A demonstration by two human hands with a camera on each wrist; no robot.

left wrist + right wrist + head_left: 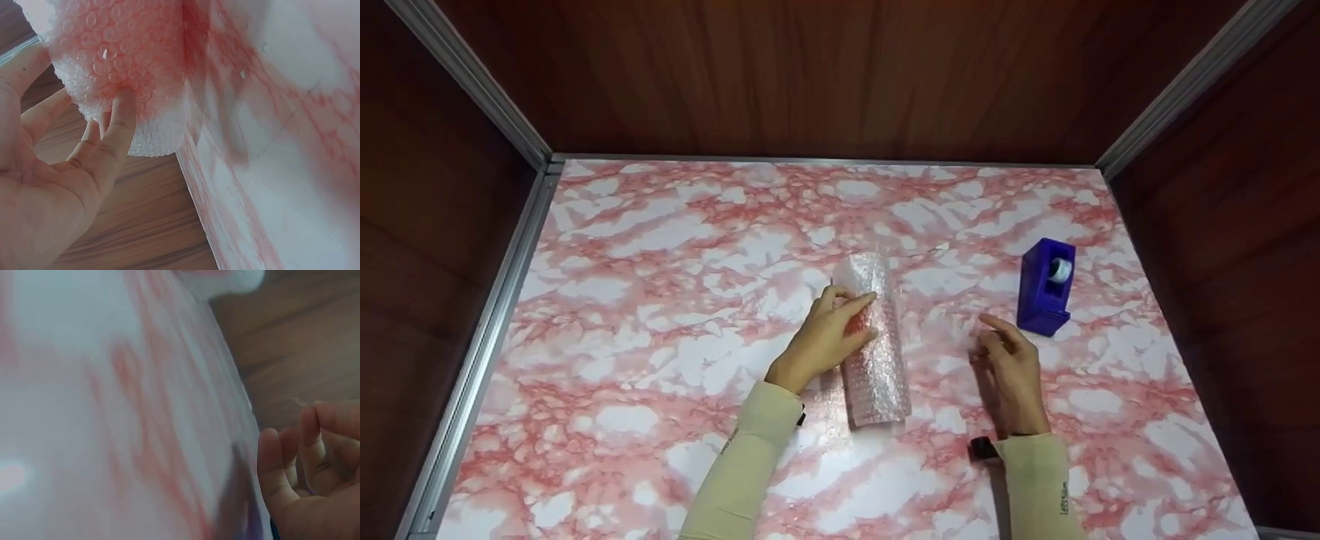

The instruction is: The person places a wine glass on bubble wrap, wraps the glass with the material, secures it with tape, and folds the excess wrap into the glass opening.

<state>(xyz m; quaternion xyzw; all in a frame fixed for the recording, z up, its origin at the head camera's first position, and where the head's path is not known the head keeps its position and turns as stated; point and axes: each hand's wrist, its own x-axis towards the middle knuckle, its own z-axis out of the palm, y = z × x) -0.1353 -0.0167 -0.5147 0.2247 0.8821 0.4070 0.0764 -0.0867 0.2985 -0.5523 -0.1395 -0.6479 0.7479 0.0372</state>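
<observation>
A roll of clear bubble wrap point(877, 375) lies lengthwise on the marbled table. My left hand point(826, 330) holds it from the left, thumb and index finger over its top; in the left wrist view a finger point(124, 109) presses against the bubbles point(152, 56). To the right of the roll, my right hand point(1012, 367) is raised above the table with thumb and index finger together. A small bit of clear tape point(298, 401) sticks out from between those fingertips in the right wrist view. Whatever is inside the roll is hidden.
A purple tape dispenser point(1044, 292) with a tape roll point(1060, 271) stands just beyond the right hand. The red-and-white table point(622, 420) is bordered by dark wood panels point(810, 75) at the back and sides, with metal rails point(480, 375) along its edges.
</observation>
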